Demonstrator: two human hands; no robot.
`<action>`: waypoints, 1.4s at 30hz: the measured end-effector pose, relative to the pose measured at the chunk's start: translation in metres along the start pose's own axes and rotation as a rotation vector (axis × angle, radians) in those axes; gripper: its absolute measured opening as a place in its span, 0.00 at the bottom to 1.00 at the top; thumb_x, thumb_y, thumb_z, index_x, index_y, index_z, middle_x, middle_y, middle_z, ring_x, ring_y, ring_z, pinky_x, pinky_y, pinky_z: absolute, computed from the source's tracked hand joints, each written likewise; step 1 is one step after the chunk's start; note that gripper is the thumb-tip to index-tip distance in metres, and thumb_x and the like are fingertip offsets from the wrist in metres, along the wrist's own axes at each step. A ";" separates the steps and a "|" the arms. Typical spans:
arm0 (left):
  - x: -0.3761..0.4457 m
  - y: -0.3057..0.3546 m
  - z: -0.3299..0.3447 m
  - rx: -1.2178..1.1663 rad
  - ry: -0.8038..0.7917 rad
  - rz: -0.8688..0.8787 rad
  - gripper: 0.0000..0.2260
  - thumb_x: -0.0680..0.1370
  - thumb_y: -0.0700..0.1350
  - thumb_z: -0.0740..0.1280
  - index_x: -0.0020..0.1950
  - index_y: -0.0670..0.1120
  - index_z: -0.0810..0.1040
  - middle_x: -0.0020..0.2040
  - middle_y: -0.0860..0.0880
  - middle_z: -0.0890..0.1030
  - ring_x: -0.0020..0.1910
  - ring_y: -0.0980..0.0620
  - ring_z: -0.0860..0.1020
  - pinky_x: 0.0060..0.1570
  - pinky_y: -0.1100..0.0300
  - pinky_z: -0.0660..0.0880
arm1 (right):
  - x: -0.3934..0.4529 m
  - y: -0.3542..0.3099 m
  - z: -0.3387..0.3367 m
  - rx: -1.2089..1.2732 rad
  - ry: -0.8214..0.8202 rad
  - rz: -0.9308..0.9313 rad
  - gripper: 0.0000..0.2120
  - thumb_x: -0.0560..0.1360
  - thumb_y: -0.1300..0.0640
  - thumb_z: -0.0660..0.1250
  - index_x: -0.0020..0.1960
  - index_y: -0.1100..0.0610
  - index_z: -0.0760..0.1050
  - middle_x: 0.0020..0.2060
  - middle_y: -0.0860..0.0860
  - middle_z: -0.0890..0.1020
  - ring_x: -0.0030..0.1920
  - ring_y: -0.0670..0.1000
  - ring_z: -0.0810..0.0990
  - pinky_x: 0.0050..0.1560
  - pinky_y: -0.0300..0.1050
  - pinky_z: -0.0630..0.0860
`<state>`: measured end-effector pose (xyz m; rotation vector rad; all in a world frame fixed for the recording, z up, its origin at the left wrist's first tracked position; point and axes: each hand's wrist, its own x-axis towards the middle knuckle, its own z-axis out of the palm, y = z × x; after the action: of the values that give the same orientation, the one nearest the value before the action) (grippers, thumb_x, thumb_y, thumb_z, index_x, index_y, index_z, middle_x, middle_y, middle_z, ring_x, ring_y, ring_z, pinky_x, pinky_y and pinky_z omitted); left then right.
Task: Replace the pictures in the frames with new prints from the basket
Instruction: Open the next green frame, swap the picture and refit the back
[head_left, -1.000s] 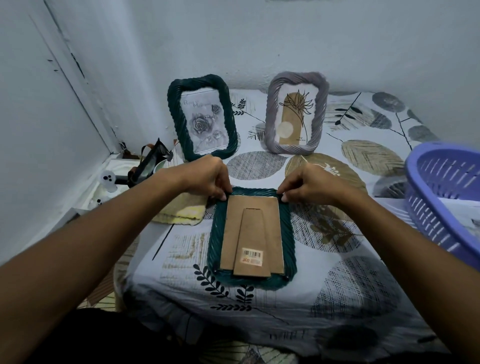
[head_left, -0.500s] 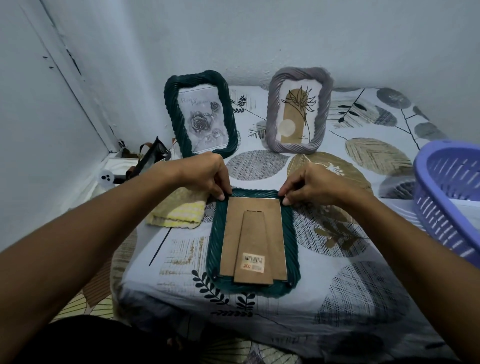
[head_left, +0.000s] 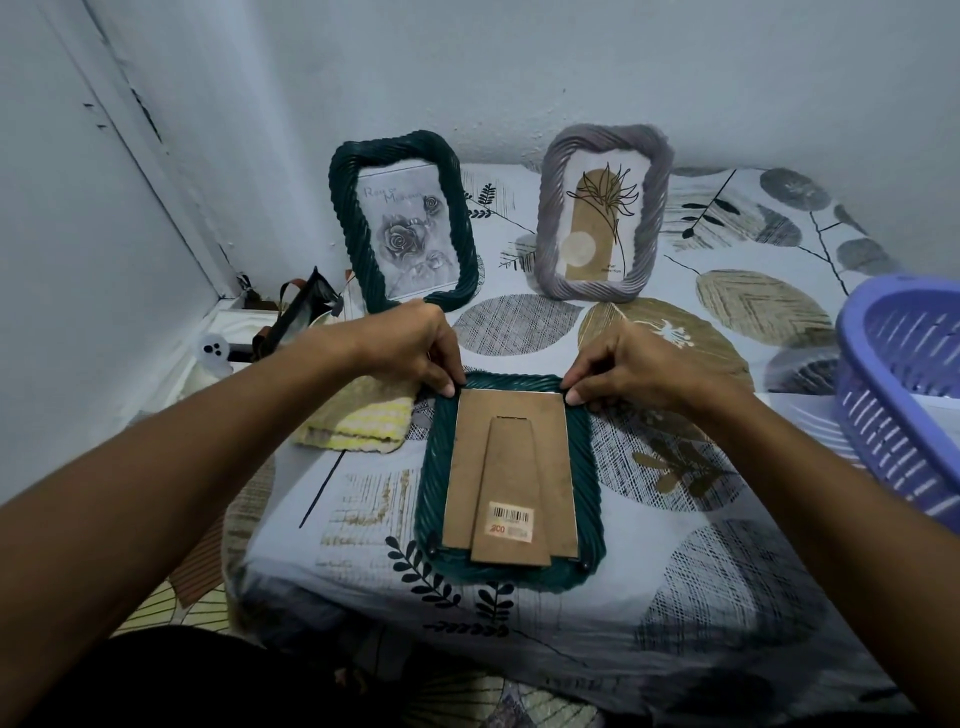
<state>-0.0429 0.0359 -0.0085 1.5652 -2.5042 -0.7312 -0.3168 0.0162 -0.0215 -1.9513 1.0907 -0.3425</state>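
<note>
Three frames: one lies face down near the centre of the bed (head_left: 649, 613); two stand upright at the far side against the wall.
Face-down frame (head_left: 511, 475): dark green, rope-textured rim; brown backing board (head_left: 511, 457) and folded stand flap face up.
Sticker (head_left: 511, 521): on the near end of the stand flap; a barcode and red characters reading about "2CO"; the smaller print is too fine to read.
Far-left frame (head_left: 404, 221): dark green rim; holds a grey rose print headed by script that begins "Ros"; the remainder is not legible.
Far-right frame (head_left: 602, 213): grey rim; holds a print of a line-drawn plant over a tan arch and a pale disc; the small caption under it is too small to read.
Basket (head_left: 893, 395): lilac slotted plastic, at the right edge, partly out of view; a pale sheet shows inside, and whether it is a print cannot be told.
Left hand (head_left: 410, 348): fingertips pinched together at the far-left corner of the backing board.
Right hand (head_left: 631, 366): fingertips pinched together at the far-right corner of the backing board.
Cloth (head_left: 358, 421): folded yellow and beige knit, just left of the face-down frame.
Bed cover: pale fabric with a grey and tan leaf pattern.
</note>
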 end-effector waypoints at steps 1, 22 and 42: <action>0.000 0.000 0.000 -0.002 0.008 0.002 0.08 0.68 0.42 0.77 0.47 0.48 0.86 0.43 0.52 0.85 0.42 0.58 0.82 0.48 0.60 0.78 | 0.000 0.001 0.001 0.001 0.011 -0.006 0.04 0.67 0.65 0.76 0.42 0.59 0.84 0.37 0.59 0.85 0.33 0.51 0.81 0.36 0.44 0.78; -0.005 0.000 0.010 -0.111 0.101 0.006 0.04 0.68 0.41 0.77 0.42 0.46 0.86 0.39 0.51 0.84 0.38 0.57 0.81 0.41 0.64 0.77 | -0.002 0.006 0.011 0.019 0.106 -0.051 0.02 0.71 0.66 0.73 0.43 0.62 0.84 0.35 0.56 0.84 0.30 0.48 0.77 0.30 0.33 0.73; -0.004 -0.001 0.007 -0.123 0.061 -0.041 0.06 0.69 0.39 0.76 0.45 0.45 0.86 0.39 0.55 0.83 0.37 0.61 0.81 0.44 0.64 0.79 | 0.000 0.009 0.010 -0.255 -0.041 -0.207 0.15 0.77 0.65 0.65 0.58 0.50 0.81 0.41 0.44 0.76 0.43 0.40 0.73 0.43 0.29 0.69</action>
<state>-0.0427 0.0415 -0.0141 1.5760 -2.3433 -0.8133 -0.3161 0.0197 -0.0351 -2.2960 0.9447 -0.2843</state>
